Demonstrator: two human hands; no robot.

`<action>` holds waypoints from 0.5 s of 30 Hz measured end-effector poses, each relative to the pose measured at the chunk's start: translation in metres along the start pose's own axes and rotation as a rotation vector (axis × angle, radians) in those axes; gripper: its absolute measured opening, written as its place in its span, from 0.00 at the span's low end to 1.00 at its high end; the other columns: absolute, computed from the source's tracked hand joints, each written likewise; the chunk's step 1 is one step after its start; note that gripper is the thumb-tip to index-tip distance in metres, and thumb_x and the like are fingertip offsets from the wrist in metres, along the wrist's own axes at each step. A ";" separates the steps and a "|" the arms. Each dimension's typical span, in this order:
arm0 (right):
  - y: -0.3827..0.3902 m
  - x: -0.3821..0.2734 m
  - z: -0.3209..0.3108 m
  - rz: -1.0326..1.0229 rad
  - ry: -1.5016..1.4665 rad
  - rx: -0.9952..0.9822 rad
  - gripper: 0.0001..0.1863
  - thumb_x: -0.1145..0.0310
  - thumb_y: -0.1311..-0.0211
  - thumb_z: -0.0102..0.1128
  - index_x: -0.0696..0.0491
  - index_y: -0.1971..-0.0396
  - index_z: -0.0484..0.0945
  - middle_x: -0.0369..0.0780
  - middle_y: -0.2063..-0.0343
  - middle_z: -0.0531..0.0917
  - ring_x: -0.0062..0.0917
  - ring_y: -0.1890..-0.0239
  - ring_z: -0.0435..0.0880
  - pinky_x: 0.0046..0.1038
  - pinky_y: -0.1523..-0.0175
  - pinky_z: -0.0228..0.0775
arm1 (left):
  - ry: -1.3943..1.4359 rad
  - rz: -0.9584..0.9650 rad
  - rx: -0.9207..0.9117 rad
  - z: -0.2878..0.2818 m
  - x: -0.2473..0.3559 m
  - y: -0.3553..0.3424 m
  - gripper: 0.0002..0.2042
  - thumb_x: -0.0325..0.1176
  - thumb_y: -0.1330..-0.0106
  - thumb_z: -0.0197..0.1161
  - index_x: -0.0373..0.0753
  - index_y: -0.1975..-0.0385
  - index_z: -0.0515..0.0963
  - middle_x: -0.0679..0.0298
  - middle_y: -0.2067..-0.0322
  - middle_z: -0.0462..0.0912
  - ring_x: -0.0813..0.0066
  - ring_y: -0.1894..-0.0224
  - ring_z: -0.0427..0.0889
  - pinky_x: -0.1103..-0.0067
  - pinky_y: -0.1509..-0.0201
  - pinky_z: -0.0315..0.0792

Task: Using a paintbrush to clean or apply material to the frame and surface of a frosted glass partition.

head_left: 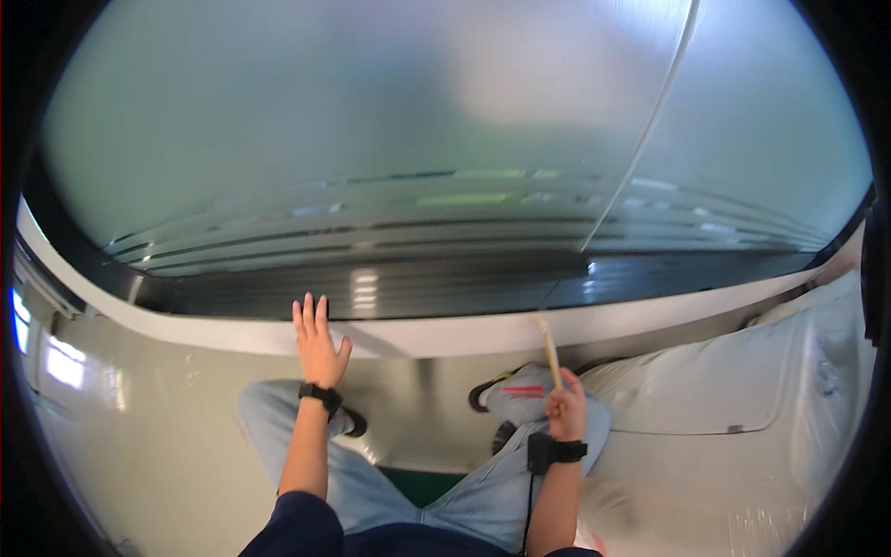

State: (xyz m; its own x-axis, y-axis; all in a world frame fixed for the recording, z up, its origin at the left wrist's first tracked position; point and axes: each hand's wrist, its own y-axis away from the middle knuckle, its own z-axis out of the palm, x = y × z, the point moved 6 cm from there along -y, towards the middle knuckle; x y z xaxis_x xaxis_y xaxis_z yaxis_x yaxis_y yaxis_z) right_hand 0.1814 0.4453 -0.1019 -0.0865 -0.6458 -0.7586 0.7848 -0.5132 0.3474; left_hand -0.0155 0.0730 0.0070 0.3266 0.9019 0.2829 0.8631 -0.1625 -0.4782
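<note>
My left hand (318, 343) lies with its fingers stretched out on the white sill (418, 338), fingertips reaching the dark lower frame of a glass panel. In my right hand (566, 408), the fingers are closed around a slim tan stick (551, 348), perhaps a brush; its kind is not clear. The stick points up and away, and its pale far tip is at the sill's edge. Beyond the sill rises a large frosted glass panel (371, 111) with clear stripes near its base. A dark band (445, 286) runs along its foot.
A bulky white plastic-wrapped object (705, 399) stands close on my right. My legs in light jeans (371, 478) are spread under a green-edged seat (419, 485). Pale, shiny floor (167, 408) stretches to the left, where window light reflects. A thin light line (640, 148) crosses the glass.
</note>
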 end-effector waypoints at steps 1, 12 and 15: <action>0.002 0.001 0.000 -0.010 0.073 0.008 0.26 0.81 0.56 0.47 0.56 0.50 0.64 0.33 0.88 0.64 0.16 0.90 0.59 0.20 0.85 0.55 | 0.029 -0.013 -0.016 -0.002 -0.002 0.000 0.38 0.28 0.56 0.63 0.42 0.40 0.56 0.56 0.36 0.50 0.50 0.34 0.45 0.62 0.38 0.54; 0.079 -0.070 0.030 -0.208 0.458 0.051 0.21 0.81 0.52 0.48 0.58 0.54 0.68 0.34 0.90 0.69 0.17 0.90 0.65 0.18 0.82 0.58 | 0.596 0.133 -0.208 -0.047 -0.062 0.005 0.26 0.24 0.53 0.61 0.39 0.49 0.68 0.56 0.41 0.61 0.54 0.36 0.53 0.65 0.36 0.51; 0.093 -0.130 0.068 -0.413 0.692 0.060 0.21 0.79 0.52 0.46 0.57 0.53 0.69 0.32 0.89 0.71 0.15 0.89 0.67 0.15 0.83 0.57 | 0.850 0.025 -0.269 -0.050 -0.097 0.007 0.22 0.23 0.51 0.58 0.38 0.52 0.71 0.58 0.44 0.67 0.59 0.36 0.55 0.67 0.37 0.53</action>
State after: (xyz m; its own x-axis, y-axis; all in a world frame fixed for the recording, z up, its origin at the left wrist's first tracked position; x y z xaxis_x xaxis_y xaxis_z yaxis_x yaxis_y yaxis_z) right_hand 0.2242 0.4430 0.0660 0.0529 0.0887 -0.9947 0.7364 -0.6762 -0.0211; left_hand -0.0220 -0.0355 0.0178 0.4295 0.3121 0.8474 0.8782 -0.3630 -0.3114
